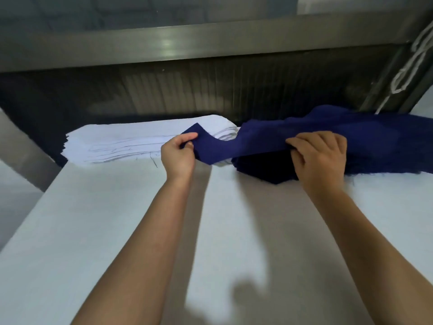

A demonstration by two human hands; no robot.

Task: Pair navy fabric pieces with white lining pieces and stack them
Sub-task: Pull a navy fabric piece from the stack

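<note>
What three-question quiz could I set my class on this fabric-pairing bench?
1. True or false: the left hand lies flat on the table.
2. Multiple choice: the white lining stack sits A) left of the navy stack, B) right of it, C) on top of it.
3. Short answer: how many hands grip the lifted navy piece?
Key: 1 false, it pinches the piece's end; 2 A; 3 two, since the right hand grips it as well.
</note>
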